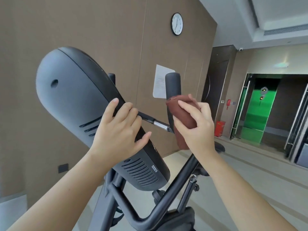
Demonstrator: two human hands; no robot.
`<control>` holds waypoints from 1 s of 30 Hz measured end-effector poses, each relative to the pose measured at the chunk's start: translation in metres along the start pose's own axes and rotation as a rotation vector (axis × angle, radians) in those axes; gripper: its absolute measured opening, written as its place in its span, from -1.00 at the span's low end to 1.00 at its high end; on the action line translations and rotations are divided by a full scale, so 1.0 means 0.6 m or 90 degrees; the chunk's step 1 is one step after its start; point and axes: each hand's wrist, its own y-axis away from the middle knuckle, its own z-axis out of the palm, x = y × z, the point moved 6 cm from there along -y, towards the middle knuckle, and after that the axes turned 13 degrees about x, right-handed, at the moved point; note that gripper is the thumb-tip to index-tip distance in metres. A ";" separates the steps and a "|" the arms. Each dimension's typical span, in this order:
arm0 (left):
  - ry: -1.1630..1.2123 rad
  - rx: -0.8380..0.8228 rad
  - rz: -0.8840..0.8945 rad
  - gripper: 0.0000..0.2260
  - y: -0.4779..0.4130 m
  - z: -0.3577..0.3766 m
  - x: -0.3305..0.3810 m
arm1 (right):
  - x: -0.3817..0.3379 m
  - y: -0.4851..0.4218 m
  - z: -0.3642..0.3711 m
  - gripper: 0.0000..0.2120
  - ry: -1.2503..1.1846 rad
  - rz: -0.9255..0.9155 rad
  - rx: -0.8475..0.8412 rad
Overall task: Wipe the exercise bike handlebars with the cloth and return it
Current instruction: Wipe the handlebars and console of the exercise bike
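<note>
Single head view, rolled sideways, facing forward; bike console (75, 97) close, wall (100, 22) behind.

console housing (70, 97): grey plastic, smooth, matt | cloth (183, 114): reddish-brown fabric, finely textured, matt | handlebar grip (173, 84): black, matt, soft-looking sleeve | cross rod (160, 124): bare metal, bright, glossy | frame tube (175, 185): black-coated metal, satin | wall panel (100, 30): brown, smooth, matt | notice sheet (160, 80): white paper
</note>
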 end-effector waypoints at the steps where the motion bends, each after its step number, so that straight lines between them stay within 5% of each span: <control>1: 0.002 -0.004 0.002 -0.59 0.001 0.000 0.001 | -0.011 -0.018 0.004 -0.63 -0.007 -0.001 0.044; 3: 0.003 -0.007 0.008 -0.62 0.001 0.000 0.000 | -0.030 -0.053 0.025 -0.64 0.005 -0.001 0.088; 12: 0.010 -0.020 0.009 -0.69 -0.001 0.003 -0.002 | 0.015 0.037 0.012 -0.64 0.107 -0.098 -0.011; 16: 0.008 -0.049 0.011 -0.69 -0.002 0.003 -0.004 | 0.038 0.063 -0.006 -0.58 -0.028 0.050 -0.030; 21: 0.004 -0.066 0.016 -0.67 0.001 0.005 -0.002 | -0.005 -0.038 0.012 -0.63 -0.100 0.111 0.106; 26: -0.004 -0.061 0.017 -0.66 0.005 0.009 -0.002 | -0.026 -0.072 0.059 -0.64 0.061 0.015 0.051; 30: -0.004 -0.054 0.013 -0.67 0.005 0.011 0.000 | 0.010 -0.003 0.030 -0.64 0.022 -0.009 0.046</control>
